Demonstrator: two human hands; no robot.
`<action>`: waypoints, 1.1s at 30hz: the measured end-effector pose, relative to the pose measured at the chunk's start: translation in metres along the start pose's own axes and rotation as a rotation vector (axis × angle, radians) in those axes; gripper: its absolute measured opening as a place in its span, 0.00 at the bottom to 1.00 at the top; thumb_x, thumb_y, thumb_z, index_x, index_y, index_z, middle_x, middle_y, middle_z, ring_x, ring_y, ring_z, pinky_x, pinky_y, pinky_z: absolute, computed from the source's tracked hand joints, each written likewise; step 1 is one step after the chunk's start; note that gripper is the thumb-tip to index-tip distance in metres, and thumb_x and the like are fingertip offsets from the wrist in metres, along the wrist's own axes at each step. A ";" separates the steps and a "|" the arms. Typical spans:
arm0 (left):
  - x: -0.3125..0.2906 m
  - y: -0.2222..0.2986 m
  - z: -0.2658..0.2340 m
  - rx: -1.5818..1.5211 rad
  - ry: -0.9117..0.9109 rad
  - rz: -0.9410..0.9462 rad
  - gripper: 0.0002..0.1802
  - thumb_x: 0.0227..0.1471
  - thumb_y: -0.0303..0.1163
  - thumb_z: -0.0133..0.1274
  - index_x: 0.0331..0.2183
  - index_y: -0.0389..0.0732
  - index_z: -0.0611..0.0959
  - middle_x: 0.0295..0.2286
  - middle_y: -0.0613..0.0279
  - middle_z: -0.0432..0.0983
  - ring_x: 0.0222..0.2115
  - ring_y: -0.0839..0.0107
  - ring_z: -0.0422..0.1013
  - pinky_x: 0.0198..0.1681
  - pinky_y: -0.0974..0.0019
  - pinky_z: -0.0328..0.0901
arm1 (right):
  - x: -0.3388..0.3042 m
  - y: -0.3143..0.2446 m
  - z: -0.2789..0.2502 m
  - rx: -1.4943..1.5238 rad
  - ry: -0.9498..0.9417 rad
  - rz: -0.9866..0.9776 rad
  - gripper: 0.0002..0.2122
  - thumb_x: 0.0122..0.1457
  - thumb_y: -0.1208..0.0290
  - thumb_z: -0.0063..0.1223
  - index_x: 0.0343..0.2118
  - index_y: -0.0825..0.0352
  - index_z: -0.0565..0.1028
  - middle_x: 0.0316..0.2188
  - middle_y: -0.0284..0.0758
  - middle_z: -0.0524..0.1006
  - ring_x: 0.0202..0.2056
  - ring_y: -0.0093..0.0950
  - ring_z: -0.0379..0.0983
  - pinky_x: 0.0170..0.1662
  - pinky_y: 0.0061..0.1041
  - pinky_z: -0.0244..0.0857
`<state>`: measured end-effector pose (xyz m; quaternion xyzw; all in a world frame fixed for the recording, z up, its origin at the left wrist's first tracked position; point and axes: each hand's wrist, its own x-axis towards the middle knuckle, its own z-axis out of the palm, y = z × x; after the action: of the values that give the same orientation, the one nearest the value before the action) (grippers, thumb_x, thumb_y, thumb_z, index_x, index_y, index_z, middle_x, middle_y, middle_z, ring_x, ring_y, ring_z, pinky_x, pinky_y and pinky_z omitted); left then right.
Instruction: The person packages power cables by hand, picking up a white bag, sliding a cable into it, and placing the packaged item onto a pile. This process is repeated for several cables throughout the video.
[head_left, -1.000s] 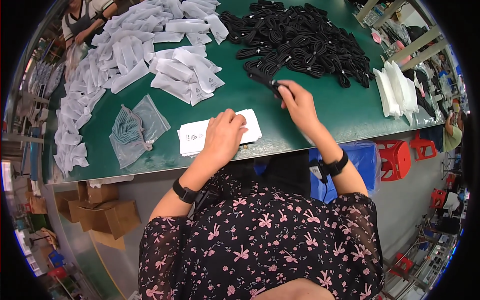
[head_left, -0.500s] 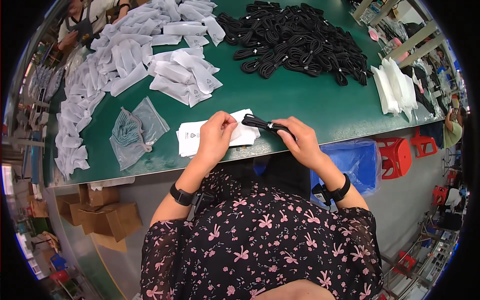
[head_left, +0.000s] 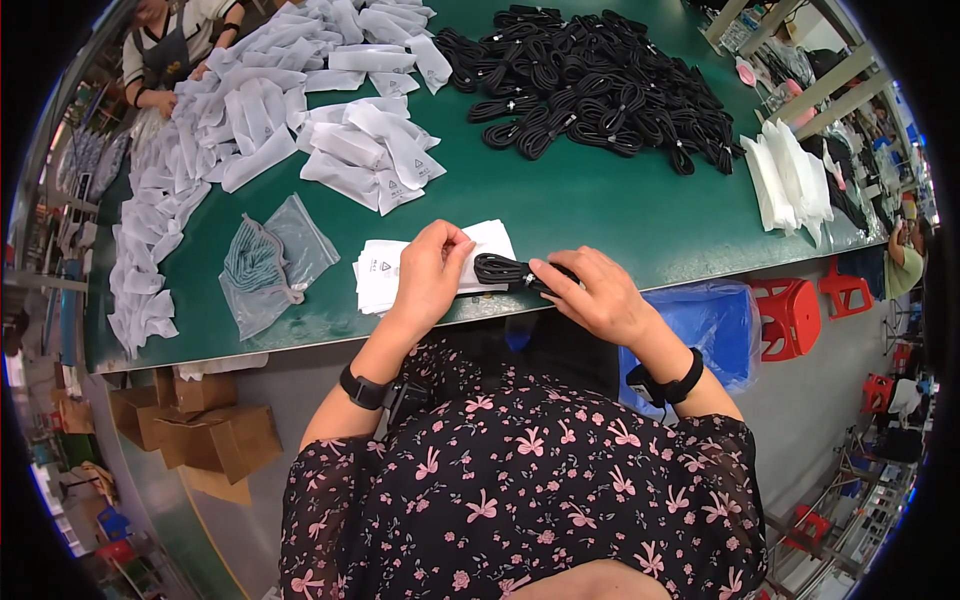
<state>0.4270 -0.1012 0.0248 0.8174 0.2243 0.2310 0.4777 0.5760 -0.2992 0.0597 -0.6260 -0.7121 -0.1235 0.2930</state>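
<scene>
My right hand [head_left: 598,292] grips a bundled black cable [head_left: 498,269], its looped end pointing left over a stack of flat white bags [head_left: 375,272]. A tie holds the cable's loops together near my fingertips. Thumb and forefinger of my left hand [head_left: 430,272] pinch the edge of the top white bag [head_left: 488,240], close to the cable's loops. The cable overlaps the bag in view, but whether its end is inside the bag cannot be made out. Part of the stack is hidden under my left hand.
Filled white bags [head_left: 375,150] are heaped at the left, black cable bundles [head_left: 600,80] at the far middle. A clear bag with striped cloth [head_left: 262,262] lies left of the stack. White packs [head_left: 788,178] lie right; a blue-lined bin [head_left: 700,330] stands below the table edge.
My right hand has brought the cable left and slightly nearer, its fingers closing further over the tied part. My left hand has barely moved. A co-worker's hands have shifted at the upper left.
</scene>
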 end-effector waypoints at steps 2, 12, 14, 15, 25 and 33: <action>-0.001 0.000 0.000 -0.009 -0.010 0.040 0.06 0.52 0.23 0.56 0.29 0.33 0.75 0.25 0.55 0.72 0.24 0.65 0.69 0.30 0.64 0.65 | 0.001 0.005 0.004 0.020 -0.046 0.004 0.22 0.46 0.78 0.62 0.47 0.70 0.74 0.35 0.40 0.74 0.31 0.34 0.72 0.33 0.31 0.68; 0.008 0.025 -0.006 0.141 -0.036 0.425 0.06 0.49 0.20 0.56 0.28 0.34 0.73 0.30 0.55 0.71 0.30 0.61 0.68 0.32 0.63 0.64 | 0.012 0.006 0.031 1.117 -0.142 1.189 0.13 0.55 0.78 0.58 0.44 0.67 0.76 0.31 0.38 0.73 0.27 0.29 0.71 0.32 0.24 0.68; 0.012 0.026 -0.009 0.145 -0.018 0.405 0.06 0.49 0.20 0.55 0.28 0.34 0.73 0.29 0.56 0.71 0.31 0.63 0.68 0.33 0.64 0.65 | 0.029 -0.004 0.032 0.627 0.153 0.528 0.12 0.53 0.79 0.60 0.42 0.68 0.76 0.28 0.35 0.74 0.24 0.23 0.69 0.28 0.20 0.64; 0.014 0.028 -0.010 0.146 -0.017 0.405 0.06 0.49 0.20 0.55 0.28 0.34 0.73 0.29 0.56 0.71 0.31 0.63 0.68 0.33 0.64 0.65 | 0.036 -0.008 0.031 0.370 0.286 0.200 0.12 0.53 0.80 0.60 0.41 0.69 0.76 0.26 0.34 0.74 0.23 0.21 0.67 0.26 0.18 0.62; 0.032 0.033 -0.034 -0.178 -0.051 0.249 0.06 0.56 0.26 0.53 0.31 0.35 0.75 0.35 0.62 0.73 0.34 0.76 0.65 0.40 0.72 0.62 | 0.066 -0.007 0.037 0.448 0.344 0.570 0.11 0.50 0.79 0.64 0.34 0.71 0.72 0.31 0.35 0.73 0.24 0.21 0.67 0.26 0.18 0.63; 0.042 0.037 -0.039 -0.623 -0.157 0.044 0.08 0.59 0.30 0.52 0.35 0.35 0.78 0.39 0.64 0.75 0.35 0.78 0.67 0.43 0.71 0.63 | 0.086 -0.003 0.031 0.495 0.334 0.246 0.12 0.49 0.77 0.66 0.34 0.71 0.73 0.34 0.38 0.72 0.25 0.22 0.68 0.28 0.20 0.65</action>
<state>0.4423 -0.0662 0.0817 0.6519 0.0876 0.2349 0.7156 0.5612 -0.2125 0.0844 -0.5880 -0.5816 -0.0112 0.5621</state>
